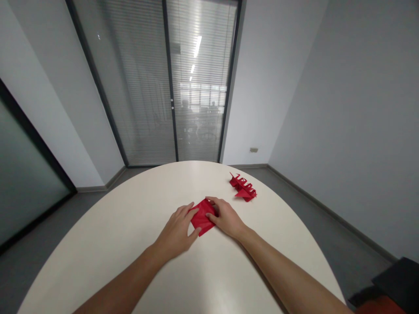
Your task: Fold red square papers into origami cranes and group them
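Observation:
A red sheet of folded paper [203,218] with crease lines lies on the white table between my hands. On its left edge rests my left hand [179,229], fingers spread, with the thumb at the lower corner. My right hand [225,216] is curled over the right side of the paper, its thumb on top and its fingers at the far edge. Part of the paper's right side is hidden under that hand.
Several red origami figures [243,187] stand in a cluster at the table's far right. The round white table [131,226] has a curved edge. Beyond it are a glass partition with blinds [144,109] and grey walls. A dark object [397,279] is at lower right.

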`<state>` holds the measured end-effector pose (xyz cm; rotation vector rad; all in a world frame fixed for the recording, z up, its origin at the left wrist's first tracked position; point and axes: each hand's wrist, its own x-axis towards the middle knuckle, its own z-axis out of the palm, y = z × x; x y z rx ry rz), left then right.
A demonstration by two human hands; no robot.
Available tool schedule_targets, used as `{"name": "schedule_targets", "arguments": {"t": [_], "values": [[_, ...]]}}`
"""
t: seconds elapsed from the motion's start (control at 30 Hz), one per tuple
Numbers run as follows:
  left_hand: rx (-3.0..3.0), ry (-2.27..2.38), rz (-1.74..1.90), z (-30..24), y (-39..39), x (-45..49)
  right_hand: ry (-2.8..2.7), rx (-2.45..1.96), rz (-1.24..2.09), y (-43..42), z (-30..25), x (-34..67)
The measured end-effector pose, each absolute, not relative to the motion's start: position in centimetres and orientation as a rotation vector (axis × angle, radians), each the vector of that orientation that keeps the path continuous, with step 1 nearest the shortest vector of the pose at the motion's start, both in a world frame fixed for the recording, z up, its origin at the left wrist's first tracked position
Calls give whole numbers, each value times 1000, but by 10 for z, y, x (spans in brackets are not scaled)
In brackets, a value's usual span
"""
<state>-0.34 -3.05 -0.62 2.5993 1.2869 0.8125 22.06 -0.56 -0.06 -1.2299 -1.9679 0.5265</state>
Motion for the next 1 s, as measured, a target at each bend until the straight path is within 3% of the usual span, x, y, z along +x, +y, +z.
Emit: {"name": "schedule_targets", "arguments": {"t": [0.53,1.0], "values": [[2354,1293,997,-9,-23,-3,-2106,-1165,479,-5,5,222],[2493,1225,852,6,-28,-3,-2331,-982,412,-12,15,223]]}}
